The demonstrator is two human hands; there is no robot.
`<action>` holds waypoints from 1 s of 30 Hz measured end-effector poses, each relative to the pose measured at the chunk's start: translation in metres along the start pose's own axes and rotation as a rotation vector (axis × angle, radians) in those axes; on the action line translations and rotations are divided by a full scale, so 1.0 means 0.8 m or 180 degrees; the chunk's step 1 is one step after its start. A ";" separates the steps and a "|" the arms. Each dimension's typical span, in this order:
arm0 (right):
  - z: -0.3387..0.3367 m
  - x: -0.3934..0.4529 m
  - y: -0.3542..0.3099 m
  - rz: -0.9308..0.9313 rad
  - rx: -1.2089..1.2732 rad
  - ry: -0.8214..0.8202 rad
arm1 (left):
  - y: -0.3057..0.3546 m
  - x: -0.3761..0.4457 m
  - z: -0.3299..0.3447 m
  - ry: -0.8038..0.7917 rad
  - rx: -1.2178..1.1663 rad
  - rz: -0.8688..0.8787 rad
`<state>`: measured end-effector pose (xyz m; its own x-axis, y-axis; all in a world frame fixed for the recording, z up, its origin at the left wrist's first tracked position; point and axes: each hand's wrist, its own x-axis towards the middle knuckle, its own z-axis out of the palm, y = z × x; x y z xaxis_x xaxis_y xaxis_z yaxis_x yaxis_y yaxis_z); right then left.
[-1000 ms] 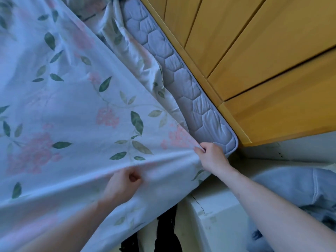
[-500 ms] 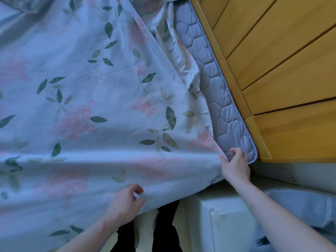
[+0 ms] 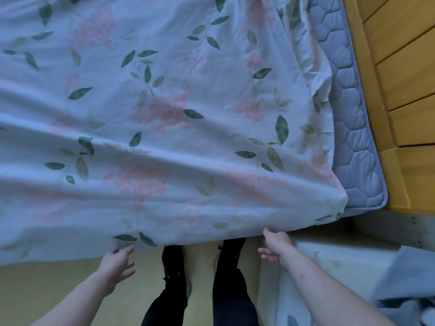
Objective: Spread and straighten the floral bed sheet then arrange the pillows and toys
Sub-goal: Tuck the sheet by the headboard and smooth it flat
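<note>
Fabric of the floral bed sheet (image 3: 164, 118) is being shown spread across the bed, pale blue-white and printed with pink flower clusters and green leaves. Long soft creases are running sideways through its lower part, and its near edge is hanging over the side of the bed, above the yellowish floor (image 3: 35, 285). Along the right side the sheet is lying bunched, leaving a strip of the quilted grey-blue mattress (image 3: 350, 118) uncovered beside the wooden panels (image 3: 404, 78). The left hand (image 3: 116, 262) is being held just below the hanging edge, fingers loosely spread and gripping nothing. The right hand (image 3: 275, 247) is being held at the hem near the corner, its thumb reaching up to the cloth edge, fingers relaxed and not clenched. Dark-trousered legs (image 3: 226, 290) are standing between the two arms.
</note>
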<state>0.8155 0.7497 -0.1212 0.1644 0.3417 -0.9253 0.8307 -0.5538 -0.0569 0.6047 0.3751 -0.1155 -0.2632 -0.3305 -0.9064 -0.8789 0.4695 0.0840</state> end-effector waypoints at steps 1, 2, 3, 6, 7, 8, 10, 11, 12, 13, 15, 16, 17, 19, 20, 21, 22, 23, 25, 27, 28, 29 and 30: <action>0.007 0.002 -0.004 -0.0045 0.0130 -0.0010 | 0.004 0.010 -0.001 -0.0065 -0.0265 -0.0023; 0.017 0.005 -0.008 -0.0078 0.0214 -0.0006 | 0.005 0.020 -0.001 -0.0130 -0.0524 -0.0060; 0.020 0.007 -0.012 -0.0076 0.0284 0.0007 | 0.010 0.025 0.003 -0.0195 -0.0720 -0.0068; 0.037 0.012 -0.018 -0.0041 0.0360 0.0145 | 0.006 0.036 0.018 -0.0191 -0.0994 -0.0062; 0.039 0.014 -0.017 -0.0082 0.0352 0.0225 | 0.005 0.035 0.022 -0.0114 -0.0985 0.0004; 0.038 0.014 -0.015 -0.0135 0.0341 0.0292 | 0.002 0.034 0.028 0.0009 -0.0935 0.0112; 0.036 0.009 -0.007 -0.0264 0.0200 0.0397 | -0.009 0.029 0.031 0.0372 -0.0849 0.0352; 0.032 0.005 0.001 -0.0296 0.0163 0.0449 | -0.015 0.025 0.031 0.0519 -0.0813 0.0470; 0.028 -0.004 0.008 -0.0329 0.0162 0.0515 | -0.023 0.020 0.032 0.0629 -0.0818 0.0543; 0.022 -0.013 0.014 -0.0383 0.0153 0.0579 | -0.032 0.013 0.031 0.0709 -0.0852 0.0568; 0.010 -0.029 0.033 -0.0457 0.0104 0.0651 | -0.051 0.001 0.030 0.0815 -0.0869 0.0631; 0.007 -0.037 0.042 -0.0468 0.0080 0.0649 | -0.061 -0.005 0.028 0.0872 -0.0851 0.0649; 0.004 -0.041 0.051 -0.0464 0.0092 0.0646 | -0.070 -0.008 0.026 0.0917 -0.0803 0.0646; 0.006 -0.048 0.061 -0.0424 0.0111 0.0662 | -0.091 -0.011 0.019 0.0918 -0.0623 0.0642; 0.010 -0.049 0.061 -0.0382 0.0130 0.0687 | -0.099 -0.009 0.014 0.0876 -0.0490 0.0670; 0.017 -0.048 0.058 -0.0318 0.0149 0.0701 | -0.103 -0.006 0.009 0.0808 -0.0311 0.0700; 0.023 -0.047 0.054 -0.0192 0.0171 0.0677 | -0.102 -0.001 0.004 0.0694 -0.0073 0.0744; 0.033 -0.048 0.050 -0.0067 0.0112 0.0606 | -0.097 0.006 -0.004 0.0558 0.0193 0.0784; 0.067 -0.055 0.037 0.0022 -0.0319 0.0319 | -0.084 0.020 -0.031 0.0325 0.0777 0.0806; 0.114 -0.068 0.018 -0.0332 -0.1159 0.0100 | -0.075 0.035 -0.066 0.0249 0.1123 0.0732; 0.133 -0.077 0.006 -0.0626 -0.1602 0.0020 | -0.068 0.042 -0.077 0.0215 0.1084 0.0654; 0.154 -0.087 -0.006 -0.0909 -0.1962 -0.0076 | -0.062 0.049 -0.090 0.0228 0.0904 0.0550; 0.179 -0.099 -0.017 -0.1132 -0.2203 -0.0182 | -0.056 0.056 -0.105 0.0284 0.0641 0.0450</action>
<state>0.7153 0.6212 -0.1009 -0.1861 0.3599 -0.9142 0.9743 0.1879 -0.1244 0.5986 0.2707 -0.1247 -0.4197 -0.3167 -0.8506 -0.7363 0.6668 0.1150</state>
